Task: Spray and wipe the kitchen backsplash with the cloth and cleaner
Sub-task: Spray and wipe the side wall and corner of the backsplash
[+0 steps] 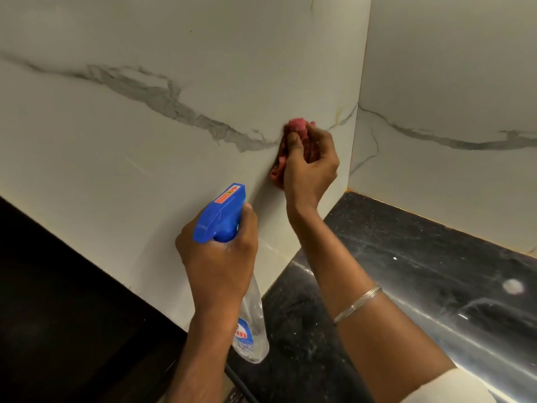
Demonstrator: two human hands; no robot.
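Your right hand (309, 167) grips the bunched pink cloth (283, 154) against the marble backsplash (145, 126); your left hand (216, 263) holds the spray bottle (223, 216). Press flat, overlap strokes.

The backsplash (174, 158) looks like smooth marble-patterned tile, the counter (421, 257) glossy black stone (speckled), the cloth (296, 125) soft pink fabric, the spray bottle (252, 324) clear plastic.

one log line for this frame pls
phase: wipe | right hand: presses pink cloth on marble backsplash | left hand: holds spray bottle, nozzle toward backsplash
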